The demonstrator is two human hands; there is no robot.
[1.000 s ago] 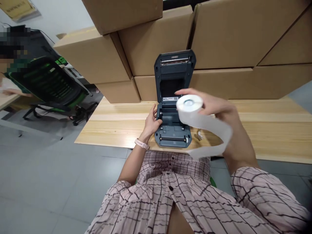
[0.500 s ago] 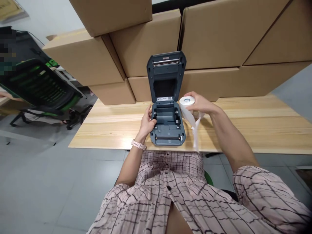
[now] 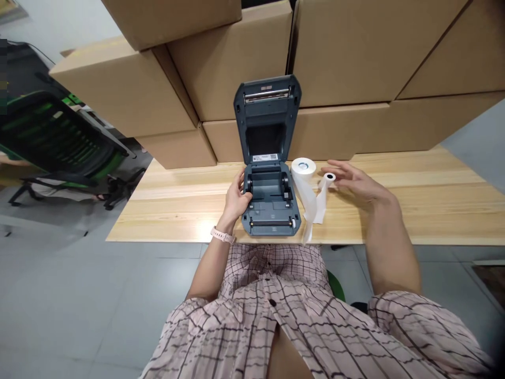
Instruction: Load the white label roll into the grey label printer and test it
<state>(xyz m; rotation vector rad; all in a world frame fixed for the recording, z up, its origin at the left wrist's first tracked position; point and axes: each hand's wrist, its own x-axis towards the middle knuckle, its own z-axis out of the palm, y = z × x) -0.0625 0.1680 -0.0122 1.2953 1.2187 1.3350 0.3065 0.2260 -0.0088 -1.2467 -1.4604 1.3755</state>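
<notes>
A grey label printer stands open on the wooden table, its lid tilted back against the boxes. My left hand grips the printer's left side, a pink watch on the wrist. A white paper roll stands on end right of the printer, its loose strip trailing over the table's front edge. A small white core tube stands beside it. My right hand hovers just right of that tube, fingers spread, holding nothing.
Large cardboard boxes are stacked along the back of the table behind the printer. A green and black chair stands on the grey floor at the left. My checked shirt fills the bottom of the view.
My right hand lowered the paper roll from in front of the printer, set it on the table to the printer's right and let go. The left hand stayed on the printer.
</notes>
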